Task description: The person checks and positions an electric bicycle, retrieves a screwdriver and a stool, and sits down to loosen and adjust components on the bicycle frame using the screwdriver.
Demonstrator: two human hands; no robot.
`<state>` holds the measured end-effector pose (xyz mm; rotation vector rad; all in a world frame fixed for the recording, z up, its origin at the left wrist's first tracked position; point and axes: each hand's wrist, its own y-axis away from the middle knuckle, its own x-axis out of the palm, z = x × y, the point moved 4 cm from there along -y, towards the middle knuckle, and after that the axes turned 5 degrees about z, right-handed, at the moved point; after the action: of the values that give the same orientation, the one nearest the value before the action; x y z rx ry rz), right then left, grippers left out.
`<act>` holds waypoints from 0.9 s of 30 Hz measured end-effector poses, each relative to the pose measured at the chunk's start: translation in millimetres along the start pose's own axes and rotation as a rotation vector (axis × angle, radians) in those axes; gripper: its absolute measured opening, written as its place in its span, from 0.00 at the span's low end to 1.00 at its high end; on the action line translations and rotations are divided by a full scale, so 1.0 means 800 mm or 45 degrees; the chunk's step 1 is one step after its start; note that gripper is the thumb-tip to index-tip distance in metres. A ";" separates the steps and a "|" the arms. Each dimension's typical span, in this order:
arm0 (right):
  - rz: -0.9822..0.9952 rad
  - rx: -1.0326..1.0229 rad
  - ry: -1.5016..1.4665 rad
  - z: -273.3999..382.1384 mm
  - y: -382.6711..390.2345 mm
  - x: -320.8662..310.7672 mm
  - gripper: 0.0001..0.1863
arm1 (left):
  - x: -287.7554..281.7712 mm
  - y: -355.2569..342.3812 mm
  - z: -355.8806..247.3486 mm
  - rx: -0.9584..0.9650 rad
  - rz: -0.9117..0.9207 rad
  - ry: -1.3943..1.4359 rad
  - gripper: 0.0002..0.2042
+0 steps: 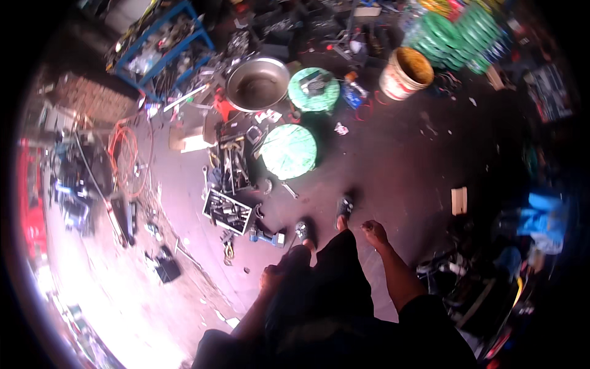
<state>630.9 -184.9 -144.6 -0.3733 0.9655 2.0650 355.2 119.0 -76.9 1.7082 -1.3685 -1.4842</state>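
My left hand hangs beside my left thigh; its fingers are largely lost against the dark clothing. Out to the right of my legs, my right hand has its fingers curled together, and whatever may be in them is too small to make out. On the floor ahead of my left foot lie a blue cordless power tool and a pair of pliers. A tray of metal sockets sits just beyond them. Farther ahead, a spanner lies near a round stool with a pale green cover.
Another green-covered round top, a wide metal basin and a stained white bucket stand farther off. Hoses and machine parts crowd the left. Blue cloth and dark clutter lie right. Green coils are stacked behind.
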 end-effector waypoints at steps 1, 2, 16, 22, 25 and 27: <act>0.060 -0.017 0.019 0.007 -0.030 0.005 0.14 | 0.007 -0.002 0.002 -0.051 -0.011 0.040 0.26; 0.126 0.049 0.033 0.006 -0.053 0.011 0.14 | 0.023 -0.001 0.007 -0.004 -0.080 0.013 0.24; 0.376 0.472 -0.231 -0.047 -0.549 0.221 0.37 | 0.135 -0.066 -0.051 -0.092 -0.604 0.203 0.21; 0.541 0.439 -1.118 -0.029 -0.596 0.271 0.42 | 0.135 -0.076 -0.046 -0.090 -0.734 0.279 0.22; 0.663 0.594 -1.122 -0.008 -0.584 0.270 0.32 | 0.136 -0.072 -0.051 -0.117 -0.790 0.363 0.22; 0.715 0.572 -1.106 0.028 -0.549 0.281 0.31 | 0.142 -0.058 -0.057 -0.158 -0.782 0.442 0.21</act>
<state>830.8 122.4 -475.5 1.0538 0.9771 2.0524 403.0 24.0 -152.6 2.2892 -0.5807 -1.4268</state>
